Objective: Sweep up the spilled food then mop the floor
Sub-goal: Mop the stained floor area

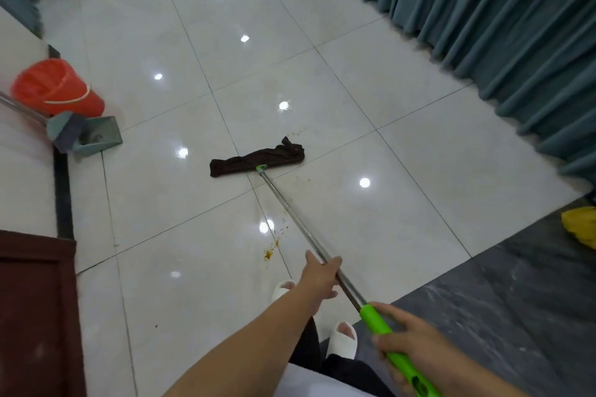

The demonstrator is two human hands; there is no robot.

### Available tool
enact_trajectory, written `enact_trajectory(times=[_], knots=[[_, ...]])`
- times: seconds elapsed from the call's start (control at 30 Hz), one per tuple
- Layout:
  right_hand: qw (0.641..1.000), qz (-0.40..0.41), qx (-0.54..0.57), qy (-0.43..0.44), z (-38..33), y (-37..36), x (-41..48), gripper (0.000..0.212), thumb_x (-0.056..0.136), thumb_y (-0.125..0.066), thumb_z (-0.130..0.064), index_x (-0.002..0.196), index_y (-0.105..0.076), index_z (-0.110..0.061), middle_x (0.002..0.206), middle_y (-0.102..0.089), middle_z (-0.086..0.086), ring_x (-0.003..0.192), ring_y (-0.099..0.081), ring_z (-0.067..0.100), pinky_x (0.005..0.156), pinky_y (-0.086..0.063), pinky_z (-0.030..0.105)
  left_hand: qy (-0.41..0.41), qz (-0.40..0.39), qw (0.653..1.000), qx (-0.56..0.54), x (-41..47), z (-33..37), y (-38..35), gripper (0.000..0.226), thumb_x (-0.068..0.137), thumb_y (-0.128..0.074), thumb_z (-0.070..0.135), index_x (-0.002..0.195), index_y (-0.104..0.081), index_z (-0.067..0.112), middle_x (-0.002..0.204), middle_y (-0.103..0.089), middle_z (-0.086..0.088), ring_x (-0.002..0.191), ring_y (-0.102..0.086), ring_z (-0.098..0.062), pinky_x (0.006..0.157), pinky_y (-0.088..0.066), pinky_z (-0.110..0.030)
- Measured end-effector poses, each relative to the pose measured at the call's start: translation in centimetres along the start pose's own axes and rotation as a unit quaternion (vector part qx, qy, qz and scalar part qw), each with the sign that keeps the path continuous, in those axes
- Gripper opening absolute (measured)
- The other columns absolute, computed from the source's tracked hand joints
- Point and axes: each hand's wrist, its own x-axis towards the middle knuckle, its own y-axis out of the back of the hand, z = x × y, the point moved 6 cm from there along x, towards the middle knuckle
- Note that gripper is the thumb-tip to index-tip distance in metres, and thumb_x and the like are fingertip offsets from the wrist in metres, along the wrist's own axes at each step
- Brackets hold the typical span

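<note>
On my far left I see a dark red panel (pixel 35 309) low in the view, and above it an orange bucket (pixel 56 87) standing on the pale tiled floor (pixel 403 151) against a white wall edge. Just beside the bucket a grey-green dustpan (pixel 96 135) lies on the tiles with a broom (pixel 61 130) resting its head in it, the broom's metal handle running off the left edge.

Moving right, the mop's dark brown cloth head (pixel 258 158) lies flat on the floor near the middle, slightly bunched at its right end. Small orange-brown specks of spilled food (pixel 269 253) sit on the tiles nearer to me, left of the mop's metal pole (pixel 290 216), with fainter specks by the right end of the cloth head.

My left hand (pixel 322 277) is wrapped around the metal pole, fingers curled over it. Below it I see 2 white slippers (pixel 343 340) on the person's feet. My right hand (pixel 409 342) is closed around the mop's green grip (pixel 387 338), lower on the handle.

On the right a teal curtain (pixel 500 16) hangs to the floor, a dark grey marbled strip (pixel 516 300) borders the tiles, and something yellow (pixel 580 226) shows at the edge.
</note>
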Motion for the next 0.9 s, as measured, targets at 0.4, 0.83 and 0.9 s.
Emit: enact_trajectory(times=[0.4,0.83,0.9], knots=[[0.993,0.08,-0.079,0.042,-13.1,-0.7,12.2,0.04,0.086,-0.065,0.004,0.118,-0.063,-0.019,0.067,-0.066,0.017,0.036,-0.044,0.021,0.038,-0.034,0.021,0.007,0.042,0.999,-0.033,11.0,14.2,4.5,0.021,0.101,-0.052,0.017,0.112,-0.054,-0.001,0.087,-0.058,-0.01,0.064,-0.061,-0.015,0.048,-0.057,-0.029],[0.987,0.114,-0.048,0.107,-40.9,-4.2,33.3,0.05,0.088,-0.064,-0.003,0.133,-0.057,-0.023,0.082,-0.061,0.016,0.049,-0.046,0.022,0.042,-0.039,0.025,-0.116,0.055,0.981,0.146,29.1,41.7,10.1,0.049,0.102,-0.041,0.028,0.151,-0.032,0.025,0.132,-0.054,-0.015,0.106,-0.06,-0.031,0.08,-0.058,-0.044],[0.989,0.105,-0.024,0.102,-43.8,-4.3,35.3,0.048,0.09,-0.063,-0.001,0.135,-0.057,-0.019,0.081,-0.059,0.015,0.05,-0.044,0.02,0.042,-0.038,0.024,-0.136,0.041,0.976,0.166,30.3,44.5,10.2,0.051,0.103,-0.037,0.03,0.154,-0.029,0.028,0.143,-0.047,-0.014,0.119,-0.054,-0.033,0.09,-0.055,-0.047]])
